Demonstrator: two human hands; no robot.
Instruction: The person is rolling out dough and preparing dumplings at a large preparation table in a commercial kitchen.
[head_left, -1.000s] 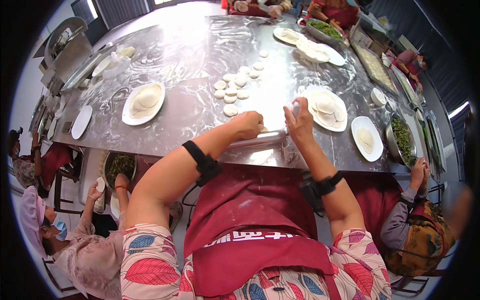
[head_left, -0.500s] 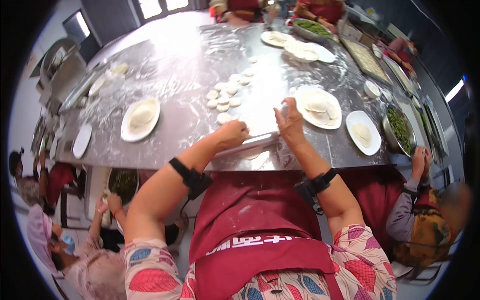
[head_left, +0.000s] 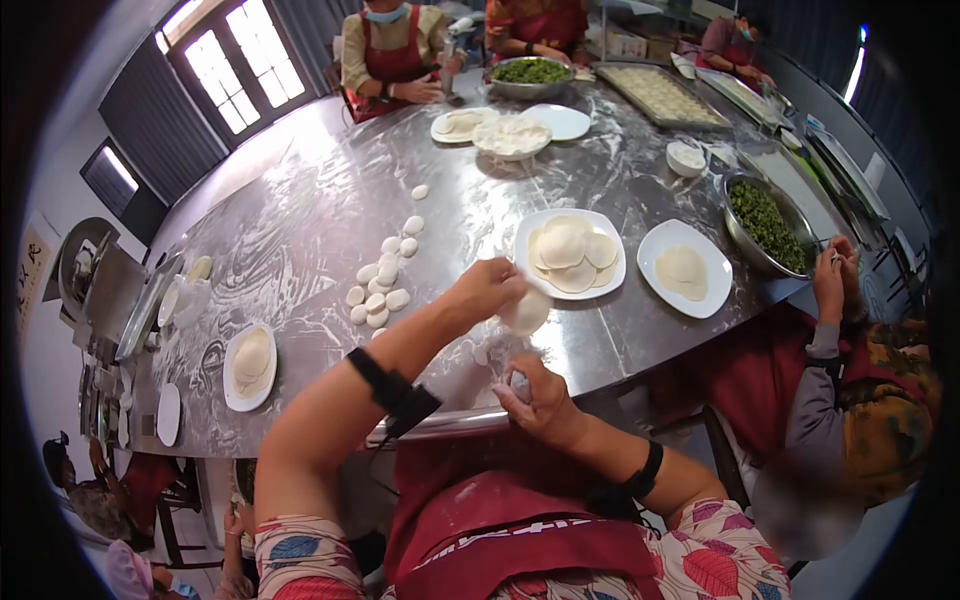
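Observation:
My left hand pinches a thin round dough wrapper by its edge, just short of the square white plate stacked with dough wrappers. Nearer the table's front edge, my right hand is closed around a rolling pin; only its pale rounded end shows, the rest hidden by the hand. Several small flattened dough pieces lie on the floured steel table left of my left hand.
Right of the stack, another plate holds wrappers beside a bowl of chopped greens, where a co-worker's hands are. A plate with wrappers is at left. Farther back are a flour dish, greens bowl and tray.
My left hand has lifted a wrapper and moved toward the stacked plate. My right hand has drawn back to the table's front edge with the rolling pin. The view has shifted.

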